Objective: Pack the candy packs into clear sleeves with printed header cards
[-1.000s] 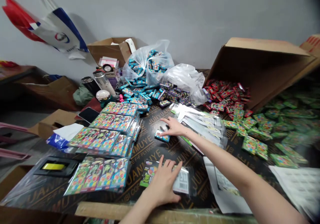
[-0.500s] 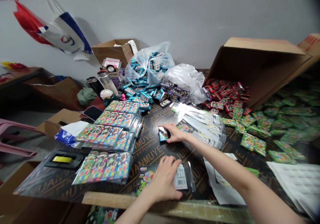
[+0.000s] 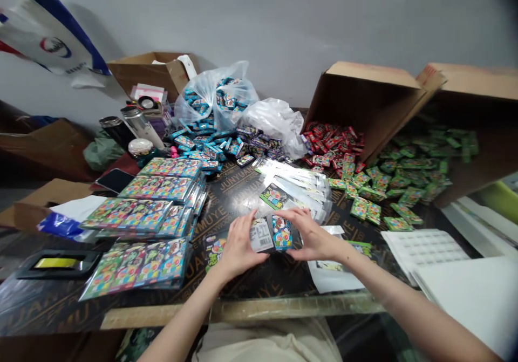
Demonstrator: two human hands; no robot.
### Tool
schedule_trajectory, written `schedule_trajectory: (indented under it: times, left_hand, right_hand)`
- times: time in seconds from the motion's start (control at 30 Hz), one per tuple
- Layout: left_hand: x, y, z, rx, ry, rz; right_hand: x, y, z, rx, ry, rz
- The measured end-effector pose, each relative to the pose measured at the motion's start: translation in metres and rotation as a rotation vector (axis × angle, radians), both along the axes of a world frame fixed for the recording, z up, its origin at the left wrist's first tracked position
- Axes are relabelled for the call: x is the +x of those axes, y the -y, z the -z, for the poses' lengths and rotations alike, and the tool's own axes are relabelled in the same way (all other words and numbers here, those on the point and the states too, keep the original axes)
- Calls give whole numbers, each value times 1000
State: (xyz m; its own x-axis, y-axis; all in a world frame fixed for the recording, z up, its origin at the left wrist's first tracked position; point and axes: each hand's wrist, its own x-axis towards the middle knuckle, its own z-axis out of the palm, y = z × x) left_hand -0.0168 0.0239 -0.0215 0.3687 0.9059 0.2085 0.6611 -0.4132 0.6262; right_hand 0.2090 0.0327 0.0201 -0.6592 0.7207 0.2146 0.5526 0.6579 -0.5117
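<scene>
My left hand [image 3: 238,246] is closed over a flat printed card in a clear plastic sleeve [image 3: 261,236], with fingers along the far side and thumb at the near side. A white barcode panel shows on the card's right part; its colourful left part sticks out beyond my hand. In my right hand [image 3: 309,237], a small blue box with colourful print [image 3: 282,232] is pinched between fingers and thumb. The box stands close against the right end of the sleeved card. I cannot tell whether it is inside the sleeve.
Stacked multi-colour packs [image 3: 145,213] lie at left, near a tape dispenser [image 3: 56,263]. Blue boxes [image 3: 202,146], purple boxes [image 3: 261,143], red boxes [image 3: 334,143] and green boxes [image 3: 399,170] are heaped behind. Fanned sleeved cards [image 3: 301,184] lie beyond my hands. Cardboard boxes [image 3: 364,103] stand at right.
My right hand took up the small blue box from the table and brought it back to the sleeved card. My left hand now grips the card. The view has turned to the right.
</scene>
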Motion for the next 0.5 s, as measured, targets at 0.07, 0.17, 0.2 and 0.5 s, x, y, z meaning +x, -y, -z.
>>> schedule_trajectory:
  times: [0.07,0.17,0.2,0.5]
  left_hand:
    - [4,1,0,26,-13,51]
    - [6,2,-1,43,-18,125]
    - [6,1,-2,42,-14,129]
    - [-3,-12,2,-45,29,31]
  right_hand:
    - [4,1,4,-25,-22,-33]
    - [9,1,11,-39,-57,-79]
    - [9,1,13,-29,-75,-72]
    - [-15,-15,30,10,-206,151]
